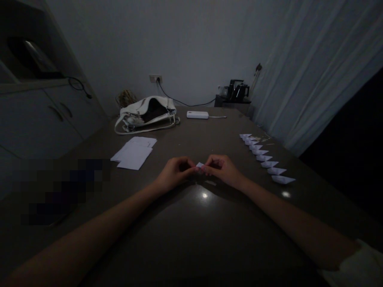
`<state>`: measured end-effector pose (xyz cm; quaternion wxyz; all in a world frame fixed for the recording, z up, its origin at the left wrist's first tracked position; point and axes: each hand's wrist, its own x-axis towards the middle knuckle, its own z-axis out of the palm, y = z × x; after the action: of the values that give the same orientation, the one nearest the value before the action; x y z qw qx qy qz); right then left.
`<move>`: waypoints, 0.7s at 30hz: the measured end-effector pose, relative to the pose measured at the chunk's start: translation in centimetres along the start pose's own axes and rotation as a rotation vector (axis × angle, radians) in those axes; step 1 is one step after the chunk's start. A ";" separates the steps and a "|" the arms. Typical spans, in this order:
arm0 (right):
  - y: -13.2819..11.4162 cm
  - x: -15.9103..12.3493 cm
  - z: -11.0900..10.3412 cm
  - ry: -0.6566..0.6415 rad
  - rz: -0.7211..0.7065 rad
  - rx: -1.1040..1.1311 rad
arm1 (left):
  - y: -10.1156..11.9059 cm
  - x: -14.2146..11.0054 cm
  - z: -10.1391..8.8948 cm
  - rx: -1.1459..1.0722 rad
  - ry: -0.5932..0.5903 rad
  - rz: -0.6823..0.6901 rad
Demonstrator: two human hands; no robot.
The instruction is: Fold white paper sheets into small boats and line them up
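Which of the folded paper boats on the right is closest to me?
The paper boat at the near end of the row, below all the others in the picture and nearest the table's front edge.

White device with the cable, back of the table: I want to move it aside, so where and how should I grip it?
Probably best from above, pinching the white device mid-length by its two long edges. It lies flat on the table and is longer than wide, so fingers should span it easily. Avoid its right end, where the cable extends.
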<state>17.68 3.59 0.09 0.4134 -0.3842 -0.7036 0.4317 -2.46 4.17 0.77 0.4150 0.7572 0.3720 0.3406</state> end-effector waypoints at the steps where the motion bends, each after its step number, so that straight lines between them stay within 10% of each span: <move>1: 0.1 0.0 0.0 0.001 0.003 0.001 | 0.0 0.0 0.0 -0.022 -0.002 -0.011; 21: -0.3 -0.2 0.0 0.037 -0.058 -0.186 | 0.1 0.1 0.0 -0.059 -0.005 -0.091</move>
<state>17.72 3.32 0.29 0.4011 -0.4082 -0.7438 0.3453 -2.34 4.20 0.89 0.4532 0.7278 0.3946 0.3305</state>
